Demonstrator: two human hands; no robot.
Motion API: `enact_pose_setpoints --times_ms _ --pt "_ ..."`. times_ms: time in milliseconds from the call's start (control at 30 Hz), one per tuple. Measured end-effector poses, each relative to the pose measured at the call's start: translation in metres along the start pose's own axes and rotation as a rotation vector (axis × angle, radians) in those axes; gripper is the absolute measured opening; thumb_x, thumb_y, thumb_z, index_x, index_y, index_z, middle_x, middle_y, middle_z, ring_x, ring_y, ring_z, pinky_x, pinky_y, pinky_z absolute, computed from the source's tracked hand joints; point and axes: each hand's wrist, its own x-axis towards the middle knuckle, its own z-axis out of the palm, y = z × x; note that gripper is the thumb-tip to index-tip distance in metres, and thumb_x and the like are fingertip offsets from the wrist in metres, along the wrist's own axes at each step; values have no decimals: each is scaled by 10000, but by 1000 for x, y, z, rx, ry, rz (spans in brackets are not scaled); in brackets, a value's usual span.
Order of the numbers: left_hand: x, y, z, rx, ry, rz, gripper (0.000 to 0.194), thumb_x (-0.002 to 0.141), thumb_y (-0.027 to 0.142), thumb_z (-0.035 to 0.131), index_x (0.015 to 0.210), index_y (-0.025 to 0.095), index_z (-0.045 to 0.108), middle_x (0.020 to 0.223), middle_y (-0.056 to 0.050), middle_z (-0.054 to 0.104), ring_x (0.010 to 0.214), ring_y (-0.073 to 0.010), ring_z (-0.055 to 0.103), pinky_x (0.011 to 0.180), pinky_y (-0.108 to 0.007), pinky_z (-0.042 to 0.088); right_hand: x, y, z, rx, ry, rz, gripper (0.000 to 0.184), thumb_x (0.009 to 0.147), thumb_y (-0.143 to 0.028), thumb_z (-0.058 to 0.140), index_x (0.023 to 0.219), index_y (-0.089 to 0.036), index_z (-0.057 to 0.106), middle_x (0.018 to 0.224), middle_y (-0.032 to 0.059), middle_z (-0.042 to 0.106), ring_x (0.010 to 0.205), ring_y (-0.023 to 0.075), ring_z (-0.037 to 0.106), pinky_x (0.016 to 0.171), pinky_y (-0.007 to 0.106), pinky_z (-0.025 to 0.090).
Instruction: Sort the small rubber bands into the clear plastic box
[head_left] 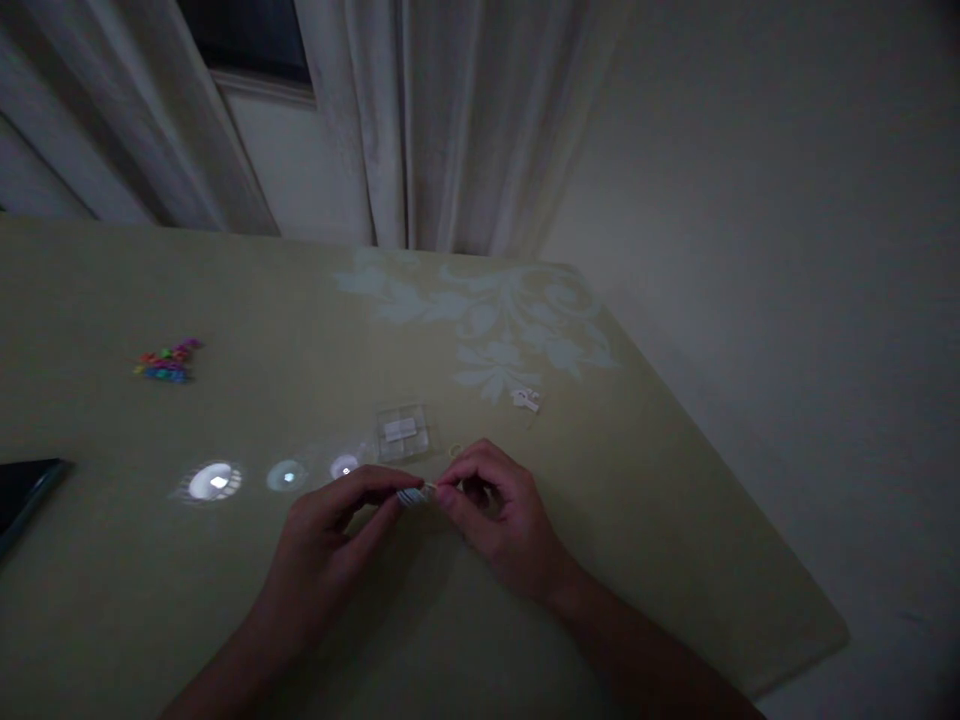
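Note:
Between the thumb and fingertips of my left hand (330,540) is a small striped object (411,496), pale with dark slanting bands; its kind I cannot make out. My right hand (506,520) pinches at a thin pale end that sticks out on the object's right side. Both hands are close together, a little above the table or resting on it. Just behind them lies a clear plastic case (403,432) with compartments and a white label. A small yellowish loop (455,451) lies by the right knuckles, partly hidden.
A heap of small colourful pieces (169,362) lies at the back left. Small white scraps (526,400) are right of the case. A dark flat device (26,495) juts in at the left edge. The glossy table (637,480) reflects lights and ends in a slanting right edge.

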Motion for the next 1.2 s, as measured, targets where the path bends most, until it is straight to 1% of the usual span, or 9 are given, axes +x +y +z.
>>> enact_pose_setpoints --times_ms 100,233,367,500,633,800,900,1100,1200 --pt "1 -1 -1 -12 72 -84 144 920 357 712 965 262 810 927 -19 838 825 -193 798 721 -249 622 3 6 -5 -200 -7 -25 24 923 -188 718 916 -198 738 870 10 632 716 129 567 646 261 447" --pt "2 -2 -2 -95 172 -163 174 878 412 772 935 248 784 894 -16 833 803 -186 797 717 -240 630 1 16 -6 -555 -100 -105 93 884 -149 763 963 -192 740 964 49 660 900 197 631 820 331 497" --pt "3 -2 0 -82 183 -161 180 857 398 793 972 260 804 923 -14 841 803 -182 797 716 -233 629 -9 18 7 -635 -201 -177 156 922 -265 791 1055 -210 732 1063 60 646 912 197 623 841 332 513" --pt "2 -4 -1 -69 150 -135 125 868 349 764 944 271 825 917 -7 843 821 -187 800 740 -243 636 -16 18 18 -732 -298 -210 106 967 -282 744 1047 -216 722 1087 63 645 949 218 615 849 349 517" --pt "2 -6 -4 -26 128 -72 142 875 278 726 954 307 841 943 16 845 850 -168 797 758 -221 626 -16 18 19 -762 -310 -236 60 1007 -239 667 1024 -195 705 1075 72 645 971 220 611 882 357 514" --pt "3 -4 -7 15 122 -17 188 876 236 705 966 324 845 964 25 843 864 -156 793 765 -211 619 -13 16 17 -704 -270 -190 48 953 -190 679 998 -176 671 1047 76 632 967 217 614 883 348 522" --pt "2 -4 -7 0 124 -33 162 861 253 720 943 319 844 944 24 848 849 -167 801 752 -220 627 -13 14 17 -656 -281 -158 107 941 -209 699 1040 -183 667 1093 80 634 983 217 619 883 347 526" --pt "-1 -6 -7 32 125 -95 120 856 339 752 929 306 841 935 7 854 841 -212 812 747 -278 651 -14 17 20 -750 -345 -195 90 997 -259 654 1001 -171 676 1095 110 652 1002 250 607 911 394 523" --pt "0 -4 -7 37 141 -103 121 856 357 748 907 300 840 916 1 855 817 -221 814 725 -288 653 -13 18 19 -672 -311 -155 72 987 -233 648 1011 -167 666 1080 103 631 996 242 602 902 386 522"
